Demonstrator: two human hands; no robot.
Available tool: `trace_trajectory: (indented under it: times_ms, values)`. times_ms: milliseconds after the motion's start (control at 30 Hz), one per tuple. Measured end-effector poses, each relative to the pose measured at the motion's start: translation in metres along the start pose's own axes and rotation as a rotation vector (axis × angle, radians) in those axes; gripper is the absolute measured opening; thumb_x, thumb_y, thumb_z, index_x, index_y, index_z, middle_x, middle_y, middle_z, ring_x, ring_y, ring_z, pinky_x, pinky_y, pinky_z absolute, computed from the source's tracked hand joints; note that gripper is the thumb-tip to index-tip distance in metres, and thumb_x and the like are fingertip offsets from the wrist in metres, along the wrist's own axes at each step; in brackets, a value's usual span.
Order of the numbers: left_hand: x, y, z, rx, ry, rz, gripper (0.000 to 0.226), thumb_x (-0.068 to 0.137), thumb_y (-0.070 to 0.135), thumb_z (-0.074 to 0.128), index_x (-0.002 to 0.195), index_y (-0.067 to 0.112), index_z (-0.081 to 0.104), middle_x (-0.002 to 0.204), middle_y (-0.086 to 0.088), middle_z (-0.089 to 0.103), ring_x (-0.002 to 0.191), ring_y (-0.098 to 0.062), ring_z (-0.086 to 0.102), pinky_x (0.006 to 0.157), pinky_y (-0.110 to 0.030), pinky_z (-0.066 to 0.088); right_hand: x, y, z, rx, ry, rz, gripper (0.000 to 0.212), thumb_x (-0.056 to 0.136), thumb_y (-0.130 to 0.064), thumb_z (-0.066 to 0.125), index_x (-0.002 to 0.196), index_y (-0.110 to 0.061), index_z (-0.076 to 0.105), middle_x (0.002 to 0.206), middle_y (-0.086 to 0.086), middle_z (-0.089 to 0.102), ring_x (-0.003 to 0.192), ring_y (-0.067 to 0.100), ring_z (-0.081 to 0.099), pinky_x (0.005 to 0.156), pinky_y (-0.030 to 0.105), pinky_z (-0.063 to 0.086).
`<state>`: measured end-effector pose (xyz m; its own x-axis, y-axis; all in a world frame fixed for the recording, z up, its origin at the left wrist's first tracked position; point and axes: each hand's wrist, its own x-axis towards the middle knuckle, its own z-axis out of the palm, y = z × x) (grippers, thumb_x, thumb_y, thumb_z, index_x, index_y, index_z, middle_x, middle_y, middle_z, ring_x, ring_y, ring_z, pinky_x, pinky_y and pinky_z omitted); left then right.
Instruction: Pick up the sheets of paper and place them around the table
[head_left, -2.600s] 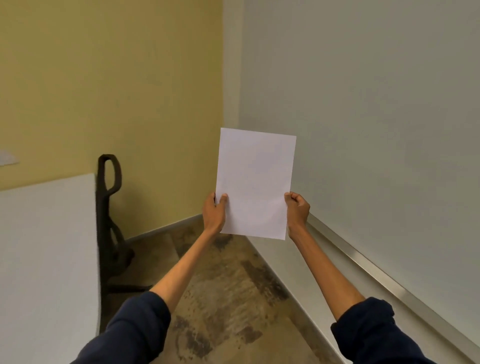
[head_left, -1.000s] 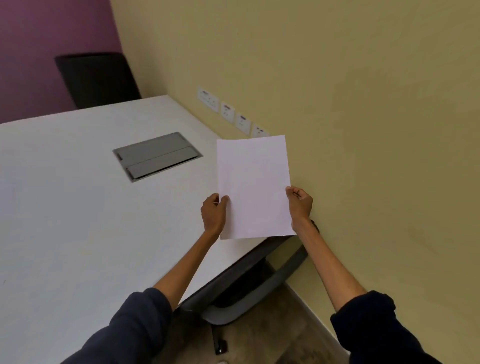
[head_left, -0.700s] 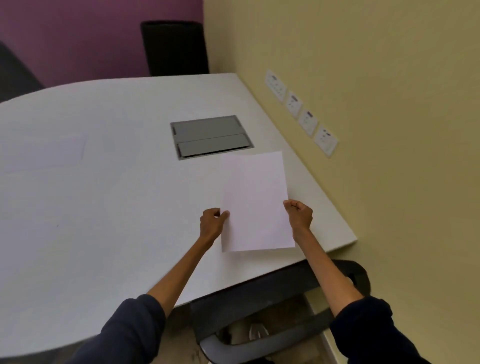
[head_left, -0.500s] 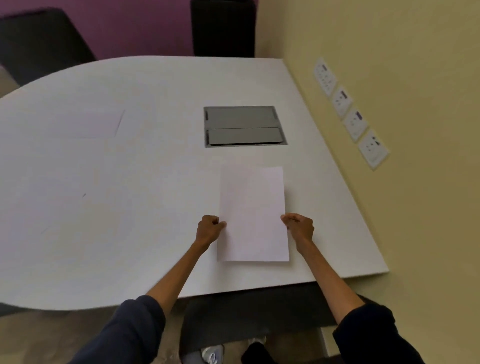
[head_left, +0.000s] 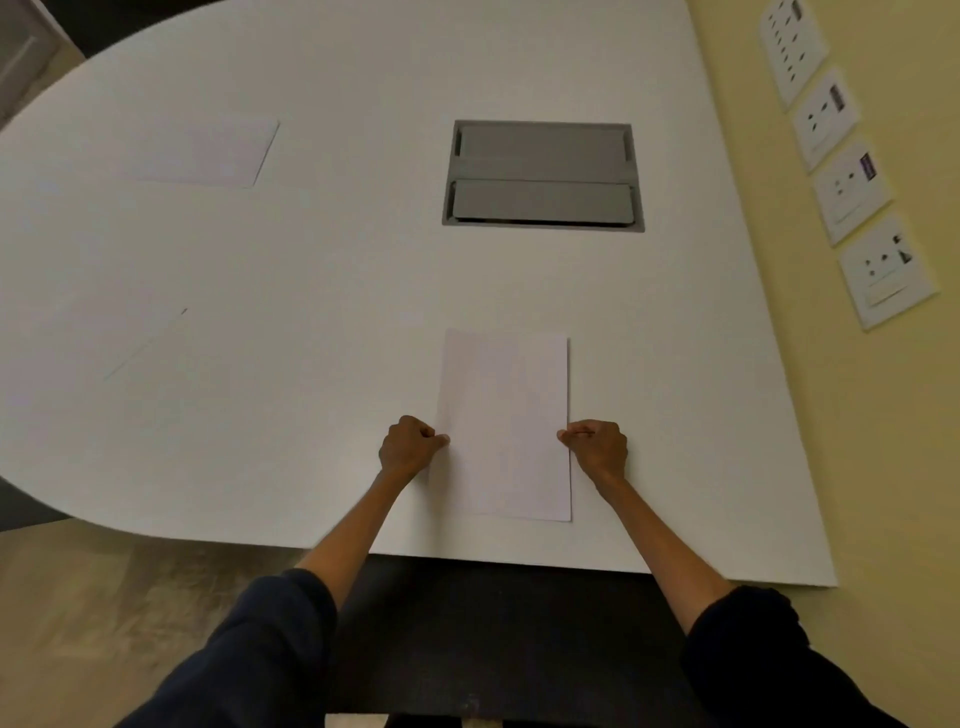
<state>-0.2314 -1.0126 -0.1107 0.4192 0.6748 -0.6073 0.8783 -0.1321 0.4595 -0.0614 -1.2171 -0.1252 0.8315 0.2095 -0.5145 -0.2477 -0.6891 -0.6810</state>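
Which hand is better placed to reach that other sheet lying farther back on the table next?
Left, probably: the far sheet lies back-left, beyond the left hand, while the right hand pinches the near sheet on its wall side.

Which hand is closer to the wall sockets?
The right hand. It pinches the paper sheet at its right edge, toward the wall sockets; the left hand pinches the left edge, farther away.
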Motion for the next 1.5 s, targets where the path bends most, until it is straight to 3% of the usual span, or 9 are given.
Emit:
trace_trajectory:
  times_ms: [267,333,433,633,767,867,1100,1300,1500]
  values:
    - [-0.004,0.005,0.008,0.067,0.104,-0.022,0.026,0.078,0.030,0.073,0.065,0.013,0.058,0.065,-0.001,0.058,0.067,-0.025,0.058,0.060,-0.026,0.039,0.003,0.005,0.002,-0.148,0.033,-0.118,0.030,0.078,-0.021,0.080,0.100,-0.009,0.063,0.084,0.004,0.070,0.086,0.024,0.067,0.078,0.029,0.048]
    - [-0.005,0.003,0.010,0.087,0.122,-0.001,0.024,0.079,0.034,0.073,0.082,0.014,0.060,0.079,-0.001,0.059,0.078,-0.026,0.059,0.067,-0.029,0.042,0.003,0.007,0.001,-0.150,0.031,-0.134,0.032,0.077,-0.021,0.080,0.100,-0.010,0.061,0.083,0.001,0.066,0.084,0.024,0.067,0.074,0.026,0.044]
    - [-0.007,0.000,0.012,0.086,0.138,0.076,0.053,0.083,0.042,0.072,0.121,0.011,0.051,0.117,-0.006,0.056,0.104,-0.028,0.060,0.080,-0.035,0.047,0.000,0.008,0.000,-0.164,0.028,-0.181,0.034,0.077,-0.025,0.080,0.101,-0.013,0.059,0.089,-0.002,0.062,0.087,0.022,0.065,0.071,0.026,0.043]
    - [-0.009,0.000,0.022,0.373,0.112,0.419,0.081,0.083,0.049,0.069,0.148,0.018,0.034,0.154,-0.005,0.031,0.142,-0.024,0.031,0.107,-0.043,0.038,-0.008,0.006,0.012,-0.455,-0.055,-0.506,0.061,0.078,-0.036,0.078,0.130,-0.016,0.054,0.135,0.003,0.051,0.130,0.021,0.044,0.104,0.036,0.036]
    - [-0.009,-0.006,0.030,0.515,0.024,0.415,0.087,0.088,0.053,0.060,0.155,0.017,0.018,0.165,-0.003,0.010,0.153,-0.020,0.008,0.117,-0.042,0.024,-0.007,0.010,0.020,-0.628,-0.219,-0.511,0.080,0.088,-0.044,0.065,0.153,-0.016,0.027,0.161,0.002,0.022,0.150,0.020,0.016,0.122,0.038,0.015]
    - [-0.009,-0.009,0.034,0.534,-0.007,0.410,0.085,0.093,0.052,0.052,0.157,0.016,0.009,0.166,-0.005,0.001,0.154,-0.020,-0.001,0.120,-0.043,0.016,-0.006,0.014,0.022,-0.649,-0.216,-0.522,0.080,0.092,-0.044,0.061,0.155,-0.013,0.022,0.164,0.003,0.015,0.151,0.019,0.012,0.122,0.035,0.010]
    - [-0.012,-0.008,0.033,0.518,-0.010,0.414,0.089,0.095,0.052,0.049,0.156,0.010,0.000,0.165,-0.007,-0.007,0.153,-0.021,-0.008,0.124,-0.046,0.011,-0.008,0.011,0.021,-0.597,-0.197,-0.539,0.073,0.092,-0.041,0.062,0.152,-0.014,0.031,0.162,0.003,0.022,0.150,0.020,0.018,0.121,0.035,0.013]
    - [-0.026,-0.003,0.013,0.336,0.218,0.482,0.083,0.097,0.053,0.043,0.157,0.011,0.004,0.165,-0.007,-0.006,0.153,-0.020,-0.011,0.126,-0.040,0.002,-0.018,-0.017,0.020,-0.404,-0.023,-0.654,0.049,0.092,-0.033,0.063,0.137,-0.015,0.054,0.149,0.002,0.045,0.139,0.021,0.039,0.115,0.040,0.029]
    - [-0.041,0.001,-0.041,0.169,0.392,0.468,0.076,0.099,0.058,0.029,0.157,0.019,-0.001,0.166,0.001,-0.006,0.152,-0.012,-0.014,0.126,-0.039,-0.002,-0.035,-0.091,0.035,-0.290,0.054,-0.811,0.045,0.095,-0.032,0.059,0.135,-0.013,0.055,0.143,0.004,0.052,0.135,0.021,0.045,0.112,0.037,0.032]
